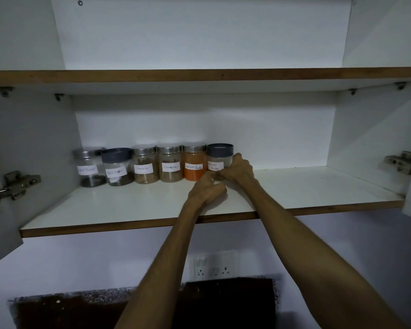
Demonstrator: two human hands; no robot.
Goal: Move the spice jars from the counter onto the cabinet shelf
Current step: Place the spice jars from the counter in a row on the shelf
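Note:
Several labelled glass spice jars stand in a row at the back left of the white cabinet shelf (294, 186). The orange red-chilli jar (194, 166) has a steel lid. At the row's right end stands a dark-lidded jar (220, 156) with pale powder. My right hand (239, 170) grips that last jar from its right side, fingers curled round its lower body. My left hand (205, 189) is at the jar's front base, fingers curled against it; the jar's lower part is hidden by both hands.
Further left stand a dark-lidded pepper jar (117, 166) and a steel-lidded one (88, 166). An upper shelf edge (199, 76) runs overhead. Door hinges (400, 163) stick out at both cabinet sides. A wall socket (215, 265) and dark counter (223, 302) lie below.

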